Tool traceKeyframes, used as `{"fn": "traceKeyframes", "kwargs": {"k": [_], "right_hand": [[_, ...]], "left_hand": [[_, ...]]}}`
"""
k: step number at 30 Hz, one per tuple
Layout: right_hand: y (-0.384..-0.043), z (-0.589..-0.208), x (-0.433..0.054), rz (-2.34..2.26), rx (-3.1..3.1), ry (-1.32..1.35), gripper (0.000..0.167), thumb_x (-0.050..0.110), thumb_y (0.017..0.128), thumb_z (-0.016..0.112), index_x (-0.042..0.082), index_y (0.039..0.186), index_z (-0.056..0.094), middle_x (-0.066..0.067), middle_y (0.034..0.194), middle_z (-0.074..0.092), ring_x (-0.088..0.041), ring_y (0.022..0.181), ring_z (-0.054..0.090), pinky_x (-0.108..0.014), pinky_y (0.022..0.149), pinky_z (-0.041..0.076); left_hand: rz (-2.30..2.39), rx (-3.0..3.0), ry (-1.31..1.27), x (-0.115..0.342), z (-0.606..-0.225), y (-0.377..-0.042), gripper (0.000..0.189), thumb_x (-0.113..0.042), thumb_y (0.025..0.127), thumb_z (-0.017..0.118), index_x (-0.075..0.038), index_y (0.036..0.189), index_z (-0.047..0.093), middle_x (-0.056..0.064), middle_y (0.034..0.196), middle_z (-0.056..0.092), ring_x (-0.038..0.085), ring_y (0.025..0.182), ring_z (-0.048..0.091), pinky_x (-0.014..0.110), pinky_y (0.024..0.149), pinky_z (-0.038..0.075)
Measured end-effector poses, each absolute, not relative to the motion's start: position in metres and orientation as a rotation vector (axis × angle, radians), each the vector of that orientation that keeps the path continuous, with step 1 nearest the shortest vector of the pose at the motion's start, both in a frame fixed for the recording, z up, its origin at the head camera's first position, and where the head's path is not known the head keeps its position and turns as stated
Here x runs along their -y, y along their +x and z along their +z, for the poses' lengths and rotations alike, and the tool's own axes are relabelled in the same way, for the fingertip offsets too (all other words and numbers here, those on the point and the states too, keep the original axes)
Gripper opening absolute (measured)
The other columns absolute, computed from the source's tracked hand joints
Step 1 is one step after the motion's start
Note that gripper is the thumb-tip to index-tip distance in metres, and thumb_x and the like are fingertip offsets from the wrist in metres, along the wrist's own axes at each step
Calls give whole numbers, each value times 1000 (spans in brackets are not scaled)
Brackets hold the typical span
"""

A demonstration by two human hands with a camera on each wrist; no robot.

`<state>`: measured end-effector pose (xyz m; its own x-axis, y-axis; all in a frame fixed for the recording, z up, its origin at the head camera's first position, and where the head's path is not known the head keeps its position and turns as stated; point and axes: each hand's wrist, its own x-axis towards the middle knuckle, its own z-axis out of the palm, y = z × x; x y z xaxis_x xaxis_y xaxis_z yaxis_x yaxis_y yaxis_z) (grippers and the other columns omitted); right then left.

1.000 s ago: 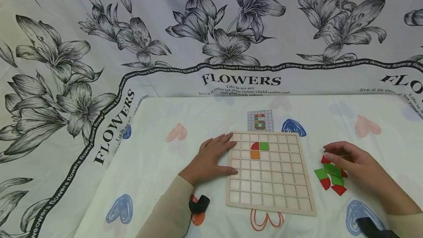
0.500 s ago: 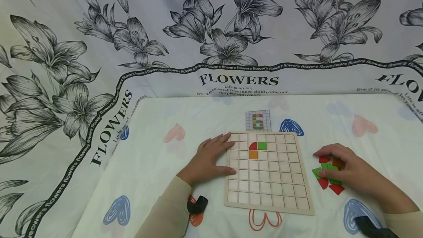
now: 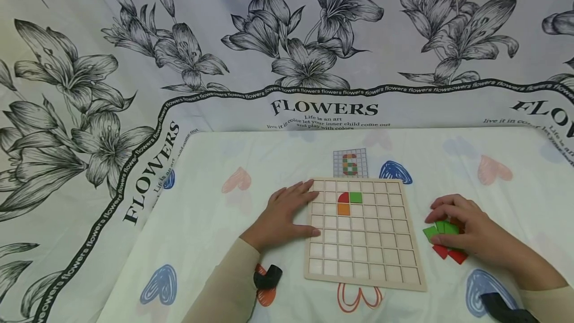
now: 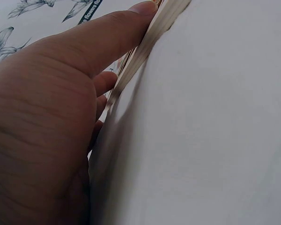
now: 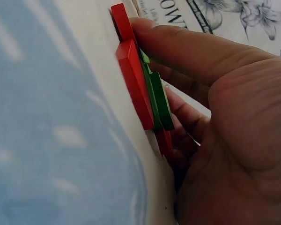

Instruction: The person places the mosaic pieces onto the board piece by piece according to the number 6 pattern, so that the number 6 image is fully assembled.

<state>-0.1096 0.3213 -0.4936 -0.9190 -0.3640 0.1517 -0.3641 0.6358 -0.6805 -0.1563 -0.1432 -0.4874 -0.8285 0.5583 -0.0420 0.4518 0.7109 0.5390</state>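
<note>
In the head view, a wooden grid board [image 3: 363,243] lies flat on the cloth. It holds a red quarter-round tile [image 3: 344,197], a green square tile [image 3: 356,197] and an orange square tile [image 3: 344,209]. My left hand [image 3: 284,213] rests at the board's left edge, its thumb and fingertips touching the rim. My right hand [image 3: 471,228] lies over a pile of loose green tiles [image 3: 447,227] and red tiles [image 3: 457,256]. Its thumb [image 5: 164,42] touches the pile, with a gap between thumb and index finger. Bent fingers hide part of the pile.
A small pattern card [image 3: 350,163] with a coloured figure on a grid lies just behind the board. Light cloth with printed hearts [image 3: 495,170] covers the table. A flower-printed cloth [image 3: 309,64] hangs behind it.
My right hand has moved left and down over the tile pile, and its fingers now cover the red and orange tiles at the far side. My left hand stays at the board.
</note>
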Motion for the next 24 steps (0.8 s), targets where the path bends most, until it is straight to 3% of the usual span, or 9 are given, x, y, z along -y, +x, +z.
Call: {"fn": "traceKeyframes", "kwargs": {"k": [10,17,24], "right_hand": [[-110,-491,-318,1279,2821,596,34,-1,83,92,25,95,73,-3,125,56,-1,120,39,-6,94,31],[-110,-489,-317,1316,2819,576,32,0,86,91,24,90,70,-6,125,58,0,120,43,-4,96,34],[-110,-484,-318,1325,2854,441,20,8,96,84,23,94,72,-7,124,64,3,115,49,-5,94,33]], "left_hand": [[773,-2713,807,143,-486,-156,92,-69,92,77,-30,169,44,-19,178,16,4,162,9,44,129,8],[775,-2714,806,143,-488,-157,92,-70,92,77,-30,169,45,-19,178,16,4,162,9,45,129,9],[777,-2712,808,143,-488,-157,92,-69,92,77,-30,168,45,-18,178,17,4,162,9,46,129,9]]}}
